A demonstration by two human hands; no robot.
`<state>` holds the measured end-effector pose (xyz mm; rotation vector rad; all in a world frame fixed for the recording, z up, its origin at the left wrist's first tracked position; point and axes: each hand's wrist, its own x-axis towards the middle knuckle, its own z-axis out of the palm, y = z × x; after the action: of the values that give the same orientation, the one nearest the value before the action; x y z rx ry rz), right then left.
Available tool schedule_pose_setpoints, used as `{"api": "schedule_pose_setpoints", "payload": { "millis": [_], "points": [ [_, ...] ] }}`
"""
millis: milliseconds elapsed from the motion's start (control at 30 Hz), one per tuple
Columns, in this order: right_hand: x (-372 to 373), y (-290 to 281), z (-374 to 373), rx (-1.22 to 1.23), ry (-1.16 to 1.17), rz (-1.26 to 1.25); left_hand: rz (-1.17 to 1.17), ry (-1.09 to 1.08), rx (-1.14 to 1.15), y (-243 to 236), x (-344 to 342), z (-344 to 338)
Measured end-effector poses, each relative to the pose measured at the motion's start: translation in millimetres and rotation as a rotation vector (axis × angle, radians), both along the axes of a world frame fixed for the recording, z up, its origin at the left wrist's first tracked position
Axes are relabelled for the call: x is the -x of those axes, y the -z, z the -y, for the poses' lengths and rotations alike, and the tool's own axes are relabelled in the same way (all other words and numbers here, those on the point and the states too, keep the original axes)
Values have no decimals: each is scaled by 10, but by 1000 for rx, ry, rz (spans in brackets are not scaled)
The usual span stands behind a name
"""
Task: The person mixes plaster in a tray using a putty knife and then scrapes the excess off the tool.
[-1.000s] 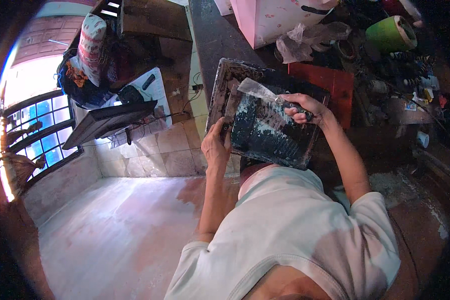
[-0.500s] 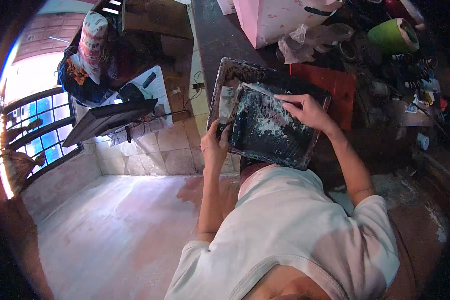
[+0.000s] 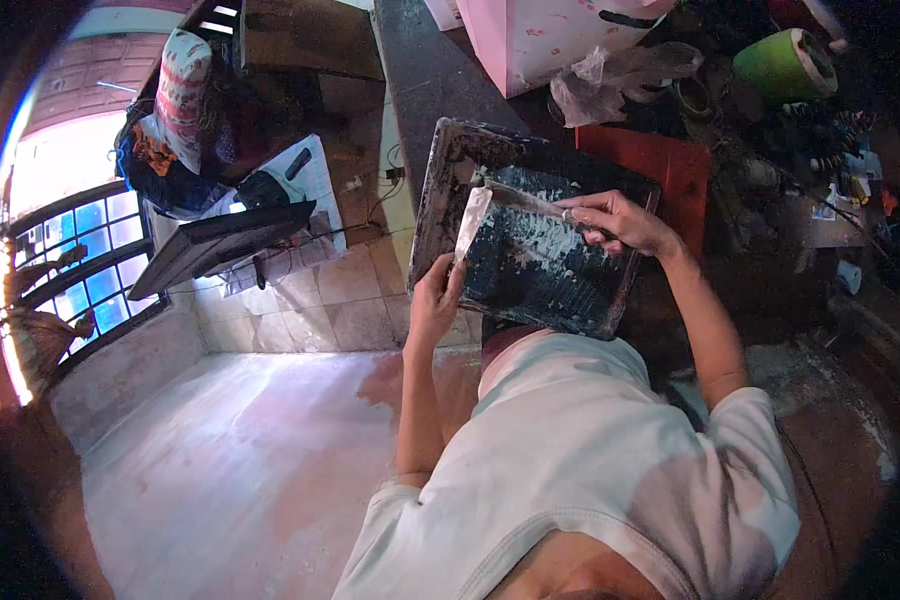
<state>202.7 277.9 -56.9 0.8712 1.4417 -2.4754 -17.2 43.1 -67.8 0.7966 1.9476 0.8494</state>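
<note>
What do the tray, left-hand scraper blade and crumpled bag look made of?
Tray: metal or hard plastic, unclear; dark, rough, pale patches. Scraper blade in the left hand: likely metal; smooth, bright sheen. Crumpled bag: probably thin plastic film; wrinkled, translucent.

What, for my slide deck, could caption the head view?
Left hand and right hand hold scrapers over a smeared tray.

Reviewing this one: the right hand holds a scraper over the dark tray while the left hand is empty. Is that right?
Not quite: the left hand isn't empty. The head view shows it holding a pale-bladed scraper. The right hand does hold a second scraper over the dark tray.
</note>
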Motion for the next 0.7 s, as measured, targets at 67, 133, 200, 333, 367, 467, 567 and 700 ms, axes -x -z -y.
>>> {"api": "schedule_pose_setpoints", "payload": {
  "millis": [67, 133, 200, 333, 367, 467, 567, 700],
  "points": [
    [14, 55, -14, -34, -2, -3, -108, 24, -16, -9, -13, -24],
    [37, 104, -16, -69, -2, -5, -131, 20, 5, -33, -20, -43],
    [102, 123, -7, -94, 24, -3, -158, 7, 28, -29, -11, -29],
    [64, 46, -45, -10, 30, 47, -214, -2, 27, -30, 8, -24],
    [49, 43, -48, -13, 28, 32, -251, 7, 26, -58, -1, -43],
    [71, 85, -49, -34, 23, -7, -271, 55, 18, -95, -18, -54],
    [206, 183, 3, -104, 42, -39, -228, 72, 86, -205, -82, -136],
    [305, 231, 58, -425, 69, -82, -204, 33, -8, -133, -90, -123]
  ]
}}
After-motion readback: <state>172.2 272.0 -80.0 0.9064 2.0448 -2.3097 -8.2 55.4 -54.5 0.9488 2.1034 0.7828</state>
